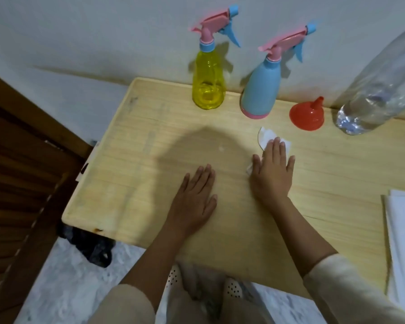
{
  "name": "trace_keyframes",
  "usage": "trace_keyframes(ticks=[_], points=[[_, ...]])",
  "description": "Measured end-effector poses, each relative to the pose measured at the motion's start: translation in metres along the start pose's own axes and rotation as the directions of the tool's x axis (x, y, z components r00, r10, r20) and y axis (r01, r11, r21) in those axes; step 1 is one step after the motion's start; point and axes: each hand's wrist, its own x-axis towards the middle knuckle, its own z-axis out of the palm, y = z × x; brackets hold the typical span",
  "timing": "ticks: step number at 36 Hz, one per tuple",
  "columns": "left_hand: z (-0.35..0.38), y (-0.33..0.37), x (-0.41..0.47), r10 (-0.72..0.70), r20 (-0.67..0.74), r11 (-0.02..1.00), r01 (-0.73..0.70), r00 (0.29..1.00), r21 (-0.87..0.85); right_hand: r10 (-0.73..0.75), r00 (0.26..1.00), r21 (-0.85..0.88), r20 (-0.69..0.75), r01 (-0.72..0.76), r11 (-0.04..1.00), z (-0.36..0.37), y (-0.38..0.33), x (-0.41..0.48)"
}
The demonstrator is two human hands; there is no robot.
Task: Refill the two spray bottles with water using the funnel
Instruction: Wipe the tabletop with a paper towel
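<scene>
Left hand (194,195) lies flat, fingers straight, on the wooden table (150,136); right hand (272,171), fingers straight, presses a white tissue (264,136). Yellow spray bottle (208,83) and blue spray bottle (261,90) stand at 12 o'clock, red funnel (306,115) at 1 o'clock.

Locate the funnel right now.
Head view: the red funnel sits mouth-down on the table, back right, between the blue spray bottle and the clear water bottle.

Both arms are in loose cream cloth: the left sleeve (126,305) and right sleeve (341,284) end near the elbows, so the forearms, left hand (194,195) and right hand (271,174) are bare. Lower down are two white shoes (173,278) dotted with small black holes, with pale, blurred fabric (197,300) between them.
</scene>
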Motion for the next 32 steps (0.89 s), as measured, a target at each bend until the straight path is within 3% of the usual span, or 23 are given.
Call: trace_keyframes(ticks=[14, 21, 26, 32], points=[[-0.037, -0.118, -0.024, 0.127, 0.022, 0.989, -0.128, 0.992, 0.079, 0.174, 0.983, 0.109, -0.058, -0.167, 0.98, 0.039, -0.112, -0.015], [-0.059, -0.202, -0.019, -0.214, -0.091, 0.975, 0.206, 0.973, -0.086, 0.193, 0.975, 0.118, -0.11, -0.18, 0.976, 0.067, -0.189, -0.006], [-0.064, -0.223, -0.01, -0.159, -0.083, 0.985, 0.153, 0.984, -0.082, 0.169, 0.979, 0.111, -0.114, -0.156, 0.981, 0.082, -0.232, 0.006], [-0.059, -0.225, -0.007, -0.193, -0.13, 0.98, 0.183, 0.973, -0.081, 0.134, 0.986, 0.089, -0.099, -0.126, 0.988, 0.086, -0.254, 0.028]])
